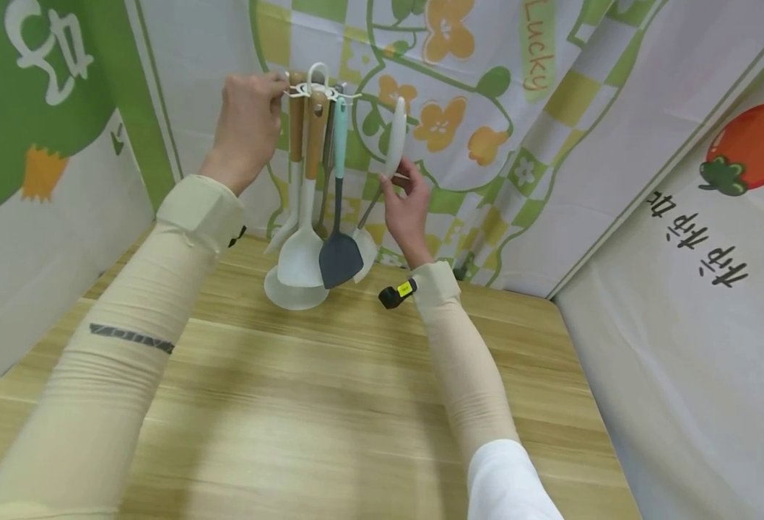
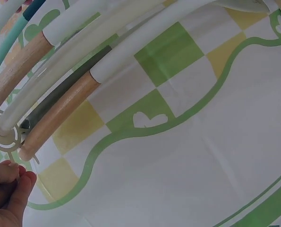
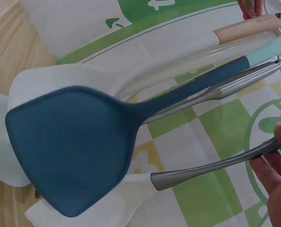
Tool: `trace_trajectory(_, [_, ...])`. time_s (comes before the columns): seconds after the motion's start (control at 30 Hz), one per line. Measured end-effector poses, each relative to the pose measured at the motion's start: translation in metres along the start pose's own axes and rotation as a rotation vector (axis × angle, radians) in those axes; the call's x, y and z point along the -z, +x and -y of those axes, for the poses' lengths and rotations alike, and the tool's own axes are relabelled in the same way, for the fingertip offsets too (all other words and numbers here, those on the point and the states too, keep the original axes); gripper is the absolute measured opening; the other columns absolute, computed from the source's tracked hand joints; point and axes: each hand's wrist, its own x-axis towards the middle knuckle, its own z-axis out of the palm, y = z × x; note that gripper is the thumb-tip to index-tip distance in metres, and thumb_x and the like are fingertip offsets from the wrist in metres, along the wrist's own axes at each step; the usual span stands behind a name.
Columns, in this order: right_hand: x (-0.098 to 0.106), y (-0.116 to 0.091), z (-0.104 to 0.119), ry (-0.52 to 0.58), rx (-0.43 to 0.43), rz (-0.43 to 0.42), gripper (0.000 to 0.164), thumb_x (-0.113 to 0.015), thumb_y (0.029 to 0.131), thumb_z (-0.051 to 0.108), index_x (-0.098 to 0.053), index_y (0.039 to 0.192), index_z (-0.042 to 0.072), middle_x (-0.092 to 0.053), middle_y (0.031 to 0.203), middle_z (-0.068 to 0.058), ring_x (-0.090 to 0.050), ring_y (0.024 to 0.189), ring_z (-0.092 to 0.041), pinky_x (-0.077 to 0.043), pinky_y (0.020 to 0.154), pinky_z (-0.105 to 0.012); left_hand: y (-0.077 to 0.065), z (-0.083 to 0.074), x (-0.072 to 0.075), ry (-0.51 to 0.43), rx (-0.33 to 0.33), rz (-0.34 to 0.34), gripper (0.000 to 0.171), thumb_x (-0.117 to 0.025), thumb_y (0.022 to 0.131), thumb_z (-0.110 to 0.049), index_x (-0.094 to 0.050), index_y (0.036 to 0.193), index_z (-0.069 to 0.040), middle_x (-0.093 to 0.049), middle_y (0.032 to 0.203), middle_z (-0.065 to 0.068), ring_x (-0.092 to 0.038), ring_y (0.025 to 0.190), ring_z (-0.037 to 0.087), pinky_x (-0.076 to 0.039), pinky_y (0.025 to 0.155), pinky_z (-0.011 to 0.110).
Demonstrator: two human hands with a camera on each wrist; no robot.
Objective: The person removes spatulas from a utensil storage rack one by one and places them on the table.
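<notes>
A white utensil stand point(image 1: 296, 297) rises from the table, with a ring of hooks at its top. My left hand point(image 1: 245, 130) is up at the ring's left side, thumb and fingertips pinched together at a hook. My right hand point(image 1: 408, 206) grips a spatula point(image 3: 206, 166) by its grey shaft, below the white handle end; its pale head points down, partly behind a dark blue turner point(image 1: 341, 260) with a teal handle. Also hanging there are a white turner point(image 1: 300, 256) with a wooden handle, another wooden-handled utensil point(image 1: 296, 119) and a grey metal one point(image 3: 225, 87).
The wooden table point(image 1: 304, 390) stretches in front of the stand. Close behind hangs a patterned cloth point(image 1: 447, 130) with flowers and green checks. Printed panels stand at the left point(image 1: 50, 108) and right point(image 1: 694, 303).
</notes>
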Motion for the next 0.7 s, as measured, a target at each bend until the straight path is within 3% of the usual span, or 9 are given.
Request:
trace_trajectory(0.33, [0.008, -0.005, -0.004, -0.015, -0.001, -0.007, 0.038, -0.06, 0.096, -0.009, -0.056, 0.134, -0.013, -0.061, 0.122, -0.032, -0.065, 0.105, -0.042, -0.061, 0.092, -0.049, 0.0, 0.0, 0.0, -0.006, 0.012, 0.003, 0.028, -0.048, 0.1, 0.011, -0.074, 0.111, 0.007, -0.073, 0.116, 0.021, -0.071, 0.107, 0.039, -0.059, 0.097, 0.045])
trace_trajectory(0.57, [0.012, -0.006, -0.006, -0.025, -0.001, 0.002, 0.038, -0.061, 0.097, -0.008, -0.056, 0.134, -0.012, -0.061, 0.123, -0.032, -0.065, 0.106, -0.042, -0.062, 0.088, -0.036, 0.0, -0.002, 0.0, 0.001, 0.002, 0.001, 0.028, -0.048, 0.1, 0.012, -0.074, 0.11, 0.008, -0.073, 0.116, 0.021, -0.071, 0.107, 0.039, -0.059, 0.096, 0.045])
trace_trajectory(0.7, [0.016, -0.006, -0.006, -0.031, -0.015, -0.006, 0.038, -0.062, 0.096, -0.008, -0.056, 0.134, -0.012, -0.061, 0.123, -0.031, -0.065, 0.105, -0.042, -0.062, 0.086, -0.035, 0.0, -0.003, 0.0, 0.004, 0.009, 0.003, 0.028, -0.047, 0.1, 0.012, -0.073, 0.112, 0.008, -0.072, 0.118, 0.021, -0.07, 0.109, 0.04, -0.058, 0.099, 0.045])
